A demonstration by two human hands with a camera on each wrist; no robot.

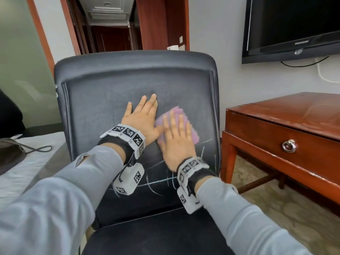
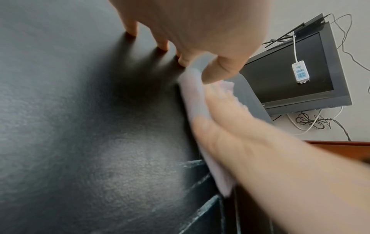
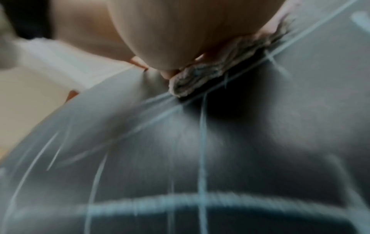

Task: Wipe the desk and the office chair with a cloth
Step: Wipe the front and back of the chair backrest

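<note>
A black leather office chair [image 1: 103, 92] fills the middle of the head view, its backrest facing me. My left hand [image 1: 142, 116] lies flat on the backrest with straight fingers. Just to its right my right hand [image 1: 176, 137] presses a pink cloth [image 1: 177, 112] flat against the backrest, blurred by motion. Pale blue chalk lines [image 1: 158, 181] cross the lower backrest below both wrists. In the left wrist view the cloth [image 2: 193, 101] sits under the blurred right hand [image 2: 250, 142]. The right wrist view shows the cloth's bunched edge [image 3: 210, 74] over chalk lines [image 3: 202, 142]. The wooden desk [image 1: 287, 116] stands to the right.
A wall-mounted television [image 1: 294, 24] hangs above the desk, with cables and a white power strip [image 2: 300, 71] on it. A bed with a dark bag [image 1: 9, 153] and cord lies at the left. Behind the chair a doorway [image 1: 110, 24] opens. Carpet [image 1: 276, 208] lies under the desk.
</note>
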